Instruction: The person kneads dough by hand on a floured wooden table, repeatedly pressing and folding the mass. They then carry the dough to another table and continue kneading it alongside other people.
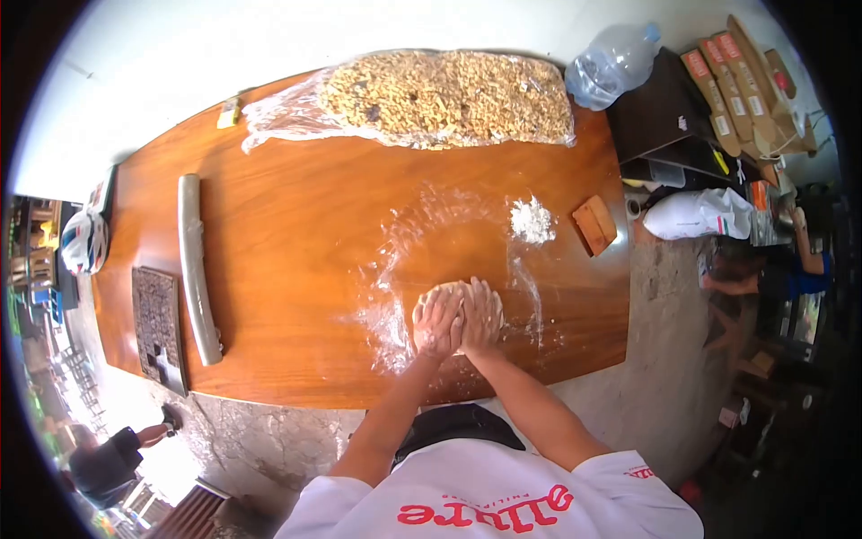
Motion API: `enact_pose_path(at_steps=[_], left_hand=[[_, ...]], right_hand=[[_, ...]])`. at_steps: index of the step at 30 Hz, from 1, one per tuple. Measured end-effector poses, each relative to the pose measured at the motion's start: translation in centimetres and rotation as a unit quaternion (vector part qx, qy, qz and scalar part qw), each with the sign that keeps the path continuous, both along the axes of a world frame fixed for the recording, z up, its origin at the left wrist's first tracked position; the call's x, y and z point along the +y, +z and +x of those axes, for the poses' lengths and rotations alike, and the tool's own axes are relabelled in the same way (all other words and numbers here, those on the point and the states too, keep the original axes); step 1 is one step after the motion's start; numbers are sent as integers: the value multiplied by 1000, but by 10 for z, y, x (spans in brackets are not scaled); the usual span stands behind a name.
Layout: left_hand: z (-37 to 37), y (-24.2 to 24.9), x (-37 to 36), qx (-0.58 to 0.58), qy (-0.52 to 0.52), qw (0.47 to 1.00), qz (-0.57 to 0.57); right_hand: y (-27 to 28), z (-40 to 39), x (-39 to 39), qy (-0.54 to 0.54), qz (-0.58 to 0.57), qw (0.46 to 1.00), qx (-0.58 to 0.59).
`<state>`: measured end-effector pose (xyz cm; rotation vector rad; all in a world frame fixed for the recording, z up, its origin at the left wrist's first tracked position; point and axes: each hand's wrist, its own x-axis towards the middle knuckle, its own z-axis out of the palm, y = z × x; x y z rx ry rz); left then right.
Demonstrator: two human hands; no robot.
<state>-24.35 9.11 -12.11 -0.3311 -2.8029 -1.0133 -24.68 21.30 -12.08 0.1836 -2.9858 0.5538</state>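
Note:
My left hand (438,322) and my right hand (481,314) lie side by side on a round piece of pale dough (417,313), pressing down with fingers stretched out. Much of the dough is hidden under the palms; its edge shows around them. Loose flour (386,323) is smeared over the wooden table (287,234) to the left of and beyond the dough. A small heap of white flour (532,221) sits farther off to the right. Near the table's right edge rests a brown wooden block (594,226).
A large clear bag of golden crumbly pieces (449,99) lies along the back edge, beside a plastic bottle (613,67). On the left are a long grey tube (197,269) and a dark textured board (160,325). A person (108,467) is at lower left.

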Motion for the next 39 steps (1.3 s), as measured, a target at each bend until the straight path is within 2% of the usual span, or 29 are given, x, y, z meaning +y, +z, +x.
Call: enact_pose_path(at_steps=[2,3,6,8,9,11,12,13,14,15,16,18,19,20,21,22,23,24,26,27,28,30,31,33,34,36,37,39], left_hand=[[-40,-12,3,41,31,999,19],[-60,-16,3,22,41,998,34],[-104,-11,5,-1,61,998,33],[-119,-7,7,2,86,996,20],[-121,-6,10,8,107,994,17],[-124,-3,11,2,121,993,6],[-121,-2,11,5,120,993,5],[-119,-2,10,-10,120,993,14],[-116,-2,9,-25,123,992,23],[-111,-6,9,-33,123,991,36],[-107,-10,6,-30,125,991,33],[-102,-12,0,-77,94,988,95],[-102,-12,-5,-127,99,978,130],[-96,-10,-14,-128,103,978,128],[-91,-12,-27,-165,144,915,338],[-86,-10,-36,-191,177,805,533],[-75,-8,-42,-127,217,807,534],[-61,-3,-52,-122,223,806,535],[-25,3,-78,-161,235,801,527],[-8,4,-86,-169,251,789,535],[10,1,-94,-160,257,786,539],[46,-6,-104,-187,280,768,545],[60,-3,-105,-187,297,758,550],[83,2,-108,-183,304,748,561],[91,5,-109,-188,310,741,565],[102,8,-110,-171,303,742,572],[109,7,-111,-163,296,747,573],[116,4,-110,-152,285,751,576]], right_hand=[[-2,-43,3,-20,9,999,-32],[-3,-63,4,-27,12,999,-44],[0,-119,-1,-54,-8,998,30],[8,-144,-3,-70,-82,992,64],[4,-151,4,-68,-80,992,69],[-9,-163,16,28,-225,974,-4],[-6,-164,24,27,-226,974,-1],[-2,-166,36,-70,-421,900,-87],[3,-169,49,-157,-592,772,-170],[8,-170,66,-154,-447,876,-96],[13,-171,83,-145,-287,947,-16],[8,-172,104,-162,-70,977,120],[1,-172,113,-159,-73,977,119],[-5,-172,120,-134,-44,986,92],[-10,-172,128,-107,-15,992,67],[-10,-173,136,-102,-17,992,67],[-9,-175,145,-112,-58,988,91],[-7,-175,150,-119,-100,981,114],[24,-165,151,-162,-134,970,123],[26,-160,153,-199,-204,954,94],[50,-151,145,-188,-204,956,96],[126,-128,123,-236,-320,916,49],[134,-126,120,-225,-319,919,54],[151,-120,118,-198,-406,886,105],[174,-119,107,-189,-405,887,111],[217,-125,85,-121,-476,855,163],[222,-128,78,-117,-476,856,166],[232,-143,64,4,-260,959,111]])
